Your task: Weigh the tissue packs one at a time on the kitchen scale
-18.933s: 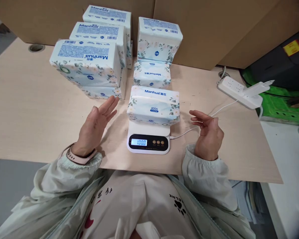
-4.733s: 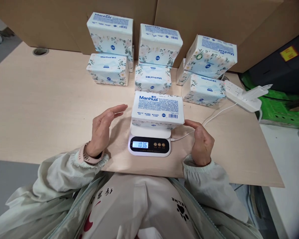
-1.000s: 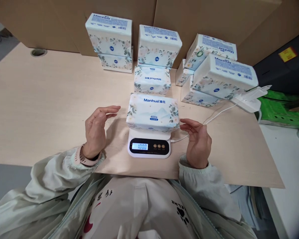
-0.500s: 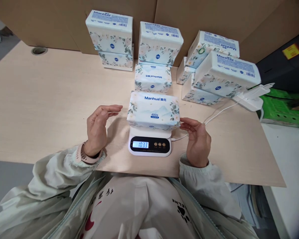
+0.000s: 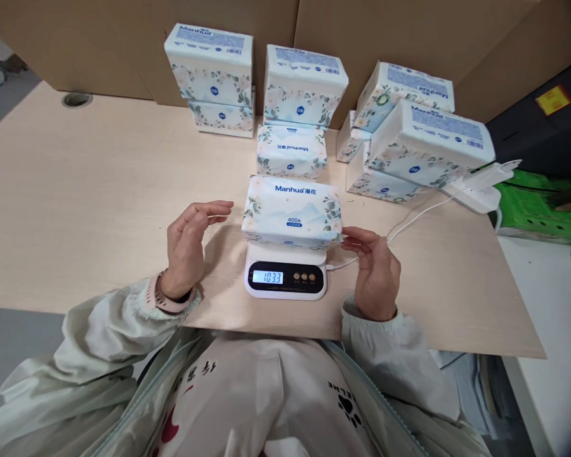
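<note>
A white tissue pack point(image 5: 292, 209) with blue lettering and a floral print lies on a white kitchen scale point(image 5: 285, 289), whose lit display reads 103.3. To the left of the pack is my left hand point(image 5: 186, 247), fingers stretched out, holding nothing and apart from the pack. My right hand point(image 5: 377, 273) is at the pack's right side with its fingers extended and nothing held; the fingertips are close to the pack's edge, and I cannot tell whether they touch it. Directly behind stands another tissue pack point(image 5: 292, 151).
More packs stand in stacks at the back left point(image 5: 214, 76), back middle point(image 5: 304, 86) and right point(image 5: 428, 143). A white cable point(image 5: 419, 218) runs from the scale to a power strip point(image 5: 476, 193). Cardboard point(image 5: 124, 51) walls the table's rear; a green crate point(image 5: 533, 209) is at right.
</note>
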Demonstrator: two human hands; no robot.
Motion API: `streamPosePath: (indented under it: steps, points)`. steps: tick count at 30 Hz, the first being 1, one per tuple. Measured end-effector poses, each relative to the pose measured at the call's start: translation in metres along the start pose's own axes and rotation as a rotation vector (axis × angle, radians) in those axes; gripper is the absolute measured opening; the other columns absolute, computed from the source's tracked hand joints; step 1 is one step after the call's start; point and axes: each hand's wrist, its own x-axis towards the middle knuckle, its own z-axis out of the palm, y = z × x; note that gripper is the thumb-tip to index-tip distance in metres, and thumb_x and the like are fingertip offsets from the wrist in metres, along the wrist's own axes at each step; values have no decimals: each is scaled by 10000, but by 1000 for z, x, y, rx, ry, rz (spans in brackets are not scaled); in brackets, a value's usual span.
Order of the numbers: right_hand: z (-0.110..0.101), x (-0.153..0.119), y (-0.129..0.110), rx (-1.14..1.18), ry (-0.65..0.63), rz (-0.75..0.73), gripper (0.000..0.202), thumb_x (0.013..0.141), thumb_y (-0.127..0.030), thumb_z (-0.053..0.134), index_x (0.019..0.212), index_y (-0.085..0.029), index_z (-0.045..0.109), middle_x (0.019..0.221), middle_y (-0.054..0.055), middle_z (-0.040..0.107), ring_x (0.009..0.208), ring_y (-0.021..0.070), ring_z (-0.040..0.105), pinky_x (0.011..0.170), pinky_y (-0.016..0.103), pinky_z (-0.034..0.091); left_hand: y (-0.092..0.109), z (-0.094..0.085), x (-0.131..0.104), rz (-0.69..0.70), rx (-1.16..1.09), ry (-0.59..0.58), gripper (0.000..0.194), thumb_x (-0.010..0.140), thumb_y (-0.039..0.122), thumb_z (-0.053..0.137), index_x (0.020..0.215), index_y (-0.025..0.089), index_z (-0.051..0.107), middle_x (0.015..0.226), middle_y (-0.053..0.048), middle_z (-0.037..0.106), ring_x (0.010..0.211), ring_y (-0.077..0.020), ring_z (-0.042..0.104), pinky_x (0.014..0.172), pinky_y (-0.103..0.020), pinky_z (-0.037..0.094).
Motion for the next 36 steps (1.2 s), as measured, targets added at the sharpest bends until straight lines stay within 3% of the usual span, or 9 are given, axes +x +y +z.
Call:
streamPosePath:
  steps: [21, 36]
  points:
    - [-1, 0, 2, -16, -10, -21, 526, 1058, -640, 503, 1080, -239, 841, 1131, 75, 820, 1014, 227, 714, 930, 406, 537, 1, -1, -1, 12, -10, -17, 336, 1010, 502, 646, 968, 228, 836, 1147, -84, 829, 1167, -279, 762, 988, -420, 612]
    - [-2, 1, 8, -29, -26, -51, 473, 1065, -605, 529, 1115, -250, 838, 1152, 62, 819, 1014, 205, 701, 927, 375, 543, 3, -3, -2, -15, -28, -79, 303, 1021, 474, 669, 1055, 239, 858, 1216, -84, 821, 1243, -294, 741, 1082, -469, 600]
